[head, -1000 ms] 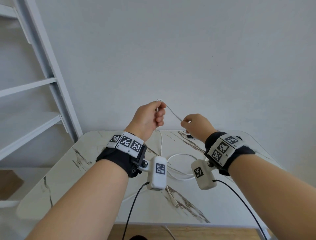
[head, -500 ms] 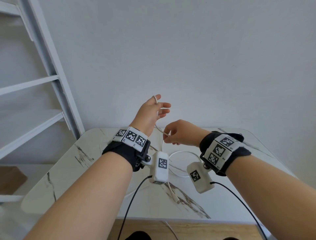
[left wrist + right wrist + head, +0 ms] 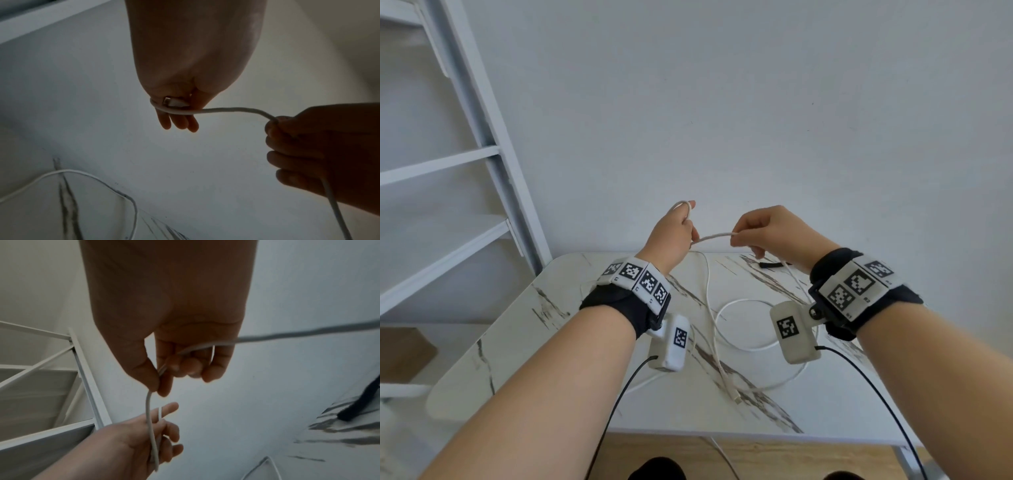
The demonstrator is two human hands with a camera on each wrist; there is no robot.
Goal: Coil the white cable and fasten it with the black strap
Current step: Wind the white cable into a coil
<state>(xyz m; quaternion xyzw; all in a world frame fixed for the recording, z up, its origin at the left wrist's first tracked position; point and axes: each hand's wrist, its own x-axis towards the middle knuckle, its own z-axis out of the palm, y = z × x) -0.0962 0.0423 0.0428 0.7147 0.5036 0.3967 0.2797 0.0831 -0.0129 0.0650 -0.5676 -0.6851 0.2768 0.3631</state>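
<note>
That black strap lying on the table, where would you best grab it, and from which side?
Probably at its near free end, coming down from above with the right hand, which is closer. The black strap lies flat and thin on the table, so a fingertip pinch suits it. That hand pinches the white cable now.

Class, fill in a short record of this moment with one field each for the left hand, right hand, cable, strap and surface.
left hand: left hand raised, white cable looped round its fingers, a connector held at the palm
right hand: right hand pinches the cable beside the left
cable: short span between the hands; the rest lies in loose loops on the table
strap: black strap lies on the table, untouched
surface: marble-patterned table
</note>
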